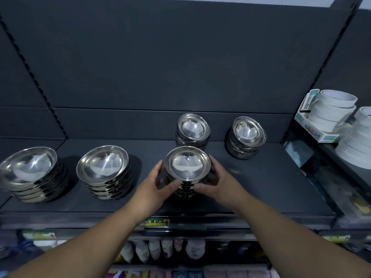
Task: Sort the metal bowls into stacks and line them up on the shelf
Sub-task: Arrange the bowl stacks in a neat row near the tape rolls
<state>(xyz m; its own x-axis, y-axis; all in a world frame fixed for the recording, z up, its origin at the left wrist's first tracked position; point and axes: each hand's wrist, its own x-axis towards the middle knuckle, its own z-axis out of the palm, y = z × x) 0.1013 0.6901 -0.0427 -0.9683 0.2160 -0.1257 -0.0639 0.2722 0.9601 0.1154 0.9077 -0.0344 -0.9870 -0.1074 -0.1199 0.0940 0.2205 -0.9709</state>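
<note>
Head camera view, looking down at a dark grey shelf (261,187) that fills the middle of the frame. We see 5 stacks of shiny metal bowls on it.

At the centre, our hands hold the centre stack (187,167) of small bowls between them. Our left hand (154,183) curls round its left side, fingers behind and thumb in front. Our right hand (218,181) wraps the right side the same way. We cannot tell whether this stack rests on the shelf or is lifted just off it.

Just behind it, toward the back panel, stands the rear stack (192,129) of small bowls, its top bowl tilted. Right of that, well apart, is the right stack (247,135), also small bowls.

At the left of the frame sit 2 stacks of wider bowls: the far-left stack (30,173) at the frame edge, and the second wide stack (104,169) near it.

At the upper right, on a neighbouring shelf, are piled white tape rolls (333,111). Below our wrists, a price label (157,222) sits on the shelf's front edge, with white bottles (154,249) on the level underneath.
</note>
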